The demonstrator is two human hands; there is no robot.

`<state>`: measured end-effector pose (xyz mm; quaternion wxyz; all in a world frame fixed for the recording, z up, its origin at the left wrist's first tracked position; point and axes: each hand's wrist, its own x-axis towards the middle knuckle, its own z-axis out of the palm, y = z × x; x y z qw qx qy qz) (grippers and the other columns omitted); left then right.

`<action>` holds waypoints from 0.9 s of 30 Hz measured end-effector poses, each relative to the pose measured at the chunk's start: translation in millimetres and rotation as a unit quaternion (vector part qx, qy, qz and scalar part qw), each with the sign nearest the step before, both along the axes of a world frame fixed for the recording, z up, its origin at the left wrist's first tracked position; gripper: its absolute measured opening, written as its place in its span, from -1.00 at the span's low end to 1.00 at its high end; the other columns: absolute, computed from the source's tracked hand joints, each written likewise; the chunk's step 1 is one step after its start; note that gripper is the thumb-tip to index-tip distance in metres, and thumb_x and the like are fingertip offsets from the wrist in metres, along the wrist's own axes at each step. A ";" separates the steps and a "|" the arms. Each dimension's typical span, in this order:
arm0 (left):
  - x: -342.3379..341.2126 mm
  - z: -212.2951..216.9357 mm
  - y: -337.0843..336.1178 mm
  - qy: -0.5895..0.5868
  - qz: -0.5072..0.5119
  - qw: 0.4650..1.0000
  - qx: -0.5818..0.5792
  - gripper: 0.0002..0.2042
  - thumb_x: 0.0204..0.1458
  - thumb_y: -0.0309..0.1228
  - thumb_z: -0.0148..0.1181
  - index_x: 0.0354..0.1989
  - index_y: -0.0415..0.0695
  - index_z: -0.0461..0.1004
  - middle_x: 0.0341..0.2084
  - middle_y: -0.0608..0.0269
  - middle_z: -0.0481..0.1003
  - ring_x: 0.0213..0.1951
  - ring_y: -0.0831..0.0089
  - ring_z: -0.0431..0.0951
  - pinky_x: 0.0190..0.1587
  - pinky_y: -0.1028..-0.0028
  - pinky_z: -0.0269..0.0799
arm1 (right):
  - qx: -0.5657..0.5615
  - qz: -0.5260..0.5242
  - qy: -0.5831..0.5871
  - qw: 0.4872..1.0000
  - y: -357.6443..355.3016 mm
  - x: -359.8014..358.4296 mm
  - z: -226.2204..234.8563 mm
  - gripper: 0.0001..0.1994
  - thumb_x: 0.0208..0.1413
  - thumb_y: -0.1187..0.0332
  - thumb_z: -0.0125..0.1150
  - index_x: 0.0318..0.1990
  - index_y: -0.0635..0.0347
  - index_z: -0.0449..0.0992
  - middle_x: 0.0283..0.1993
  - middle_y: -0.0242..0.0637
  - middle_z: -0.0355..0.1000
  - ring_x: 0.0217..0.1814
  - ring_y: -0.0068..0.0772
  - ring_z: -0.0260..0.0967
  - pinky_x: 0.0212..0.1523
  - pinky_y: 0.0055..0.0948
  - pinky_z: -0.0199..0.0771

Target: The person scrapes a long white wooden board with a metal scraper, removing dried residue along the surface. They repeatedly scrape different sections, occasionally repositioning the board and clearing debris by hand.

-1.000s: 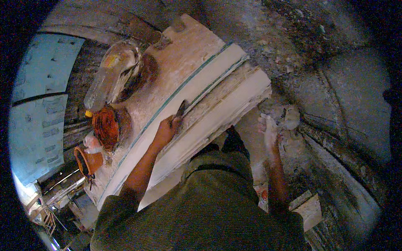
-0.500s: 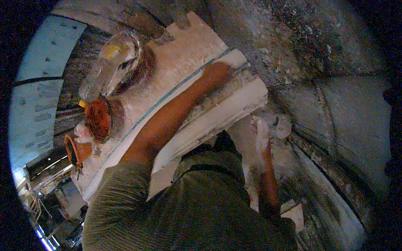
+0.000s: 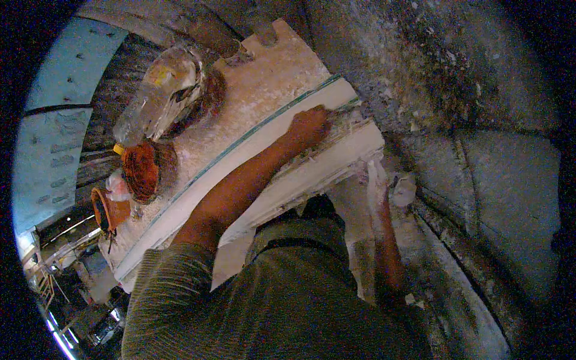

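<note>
A long pale moulding (image 3: 300, 156), white and grooved like plaster, runs diagonally across the bench. My left hand (image 3: 311, 125) rests closed on it near its far right end, fingers curled; what they hold, if anything, is hidden. A thin greenish edge (image 3: 347, 107) shows just past that hand. My right hand (image 3: 377, 180), coated in white, is raised to the moulding's near right end. Its fingers are dim and blurred, so their grip cannot be made out.
On the dusty bench board (image 3: 264, 84) stand a reddish-brown filled pot (image 3: 141, 173), an orange container (image 3: 110, 210) and a clear plastic bottle (image 3: 135, 114). A round white object (image 3: 402, 189) is beside my right hand. A stained wall (image 3: 408, 66) rises beyond.
My left hand has drawn back slightly along the moulding, toward me and to the left. The right hand has risen closer to the moulding's end.
</note>
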<state>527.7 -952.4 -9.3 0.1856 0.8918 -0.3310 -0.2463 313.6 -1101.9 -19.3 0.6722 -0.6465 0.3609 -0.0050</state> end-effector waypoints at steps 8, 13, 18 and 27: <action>8.6 -50.0 -14.3 0.073 -0.015 0.990 -0.122 -0.66 0.10 -0.20 0.08 -0.20 -0.28 0.50 -0.26 -0.22 0.52 -0.12 -0.13 0.51 -0.04 0.01 0.41 | 0.075 -0.068 -0.112 0.989 -2.5 -16.3 16.1 -0.52 0.31 0.01 -0.13 0.09 0.24 0.42 -0.03 -0.28 0.43 -0.10 -0.33 0.40 -0.02 -0.36 0.37; -12.3 -68.7 -95.1 0.028 0.050 0.966 -0.251 -0.69 0.15 -0.25 0.01 -0.08 -0.21 0.47 -0.13 -0.13 0.48 -0.04 -0.06 0.47 0.02 0.11 0.39 | 0.062 -0.084 0.030 0.994 4.5 9.9 32.4 -0.51 0.27 0.03 -0.05 0.16 0.23 0.37 0.10 -0.19 0.39 0.08 -0.23 0.36 0.09 -0.25 0.33; -61.3 -21.7 -52.2 0.039 0.067 0.934 -0.349 -0.66 0.18 -0.17 0.02 -0.03 -0.16 0.47 -0.09 -0.08 0.46 0.02 -0.01 0.43 0.10 0.13 0.32 | -0.038 -0.171 -0.097 0.980 20.4 101.2 37.5 -0.49 0.24 0.17 0.04 0.22 0.34 0.27 0.18 -0.04 0.31 0.20 -0.10 0.25 0.21 -0.23 0.25; -178.7 -0.6 303.7 -0.038 0.505 0.828 -0.240 -0.70 0.06 -0.50 0.16 0.01 -0.12 0.45 -0.07 0.11 0.44 -0.04 0.23 0.44 0.09 0.30 0.32 | -0.451 0.665 -0.051 0.593 -25.9 159.5 -34.5 -0.60 0.16 0.31 0.10 0.15 0.20 0.36 0.25 -0.11 0.28 0.18 -0.03 0.31 0.18 -0.22 0.30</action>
